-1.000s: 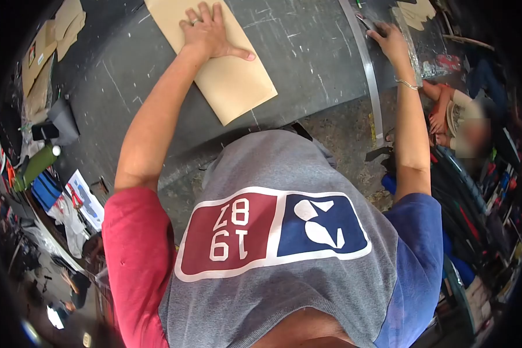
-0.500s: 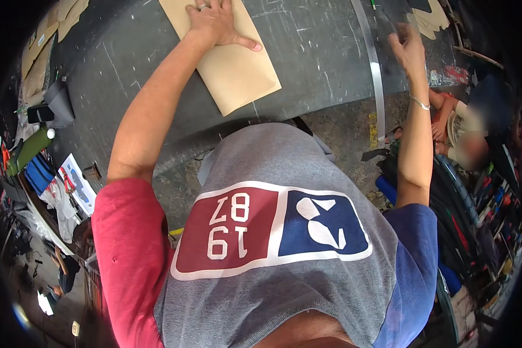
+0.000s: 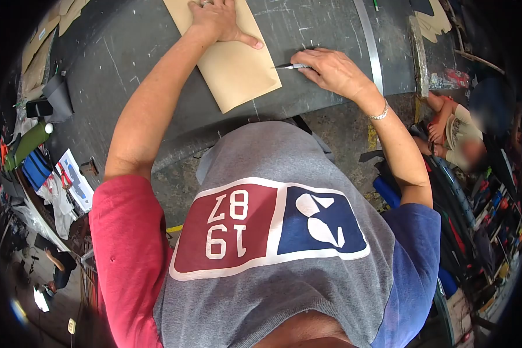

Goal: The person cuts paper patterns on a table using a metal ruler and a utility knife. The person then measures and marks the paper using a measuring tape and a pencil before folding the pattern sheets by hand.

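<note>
My left hand lies flat on a long piece of tan card, fingers apart, with a ring on one finger and the thumb near the card's right edge. The card's near end points toward me on the dark table. To the right of the card, my right hand is closed around a slim craft knife. Its thin, pointed blade reaches left to the card's right edge; whether the tip touches the card I cannot tell. Part of the knife's handle is hidden by my fingers.
A metal strip lies across the table to the right, with a pale, worn bar beyond it. More tan card pieces sit at the far right. A person is beside the table. At left are a grey container and a green bottle.
My right hand has moved left and toward me, from the far right side to beside the card, and the knife now shows clearly. The worn bar has come into view. My left hand stays on the card.
</note>
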Tool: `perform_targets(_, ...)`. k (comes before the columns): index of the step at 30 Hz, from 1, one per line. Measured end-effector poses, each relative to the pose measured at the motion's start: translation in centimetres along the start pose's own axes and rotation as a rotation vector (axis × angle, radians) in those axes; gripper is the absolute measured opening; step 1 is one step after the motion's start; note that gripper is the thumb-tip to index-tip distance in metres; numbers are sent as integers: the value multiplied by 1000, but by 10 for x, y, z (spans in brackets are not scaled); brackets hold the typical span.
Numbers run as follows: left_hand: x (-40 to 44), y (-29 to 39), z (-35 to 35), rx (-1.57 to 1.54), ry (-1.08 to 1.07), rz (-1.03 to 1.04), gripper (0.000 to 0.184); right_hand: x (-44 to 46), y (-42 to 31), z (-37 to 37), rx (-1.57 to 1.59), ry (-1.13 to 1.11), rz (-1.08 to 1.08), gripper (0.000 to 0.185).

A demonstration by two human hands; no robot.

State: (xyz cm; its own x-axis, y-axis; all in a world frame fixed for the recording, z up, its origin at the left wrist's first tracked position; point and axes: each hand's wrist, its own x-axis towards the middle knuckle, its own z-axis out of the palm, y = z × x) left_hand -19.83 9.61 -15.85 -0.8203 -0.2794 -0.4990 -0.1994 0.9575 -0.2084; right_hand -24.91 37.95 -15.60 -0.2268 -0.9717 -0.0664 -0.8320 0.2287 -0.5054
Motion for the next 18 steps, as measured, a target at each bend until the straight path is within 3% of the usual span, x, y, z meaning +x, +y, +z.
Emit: perform_targets(18,3,0,2,5,-2,2,171,9,-5,-3,-117,-86,38,21)
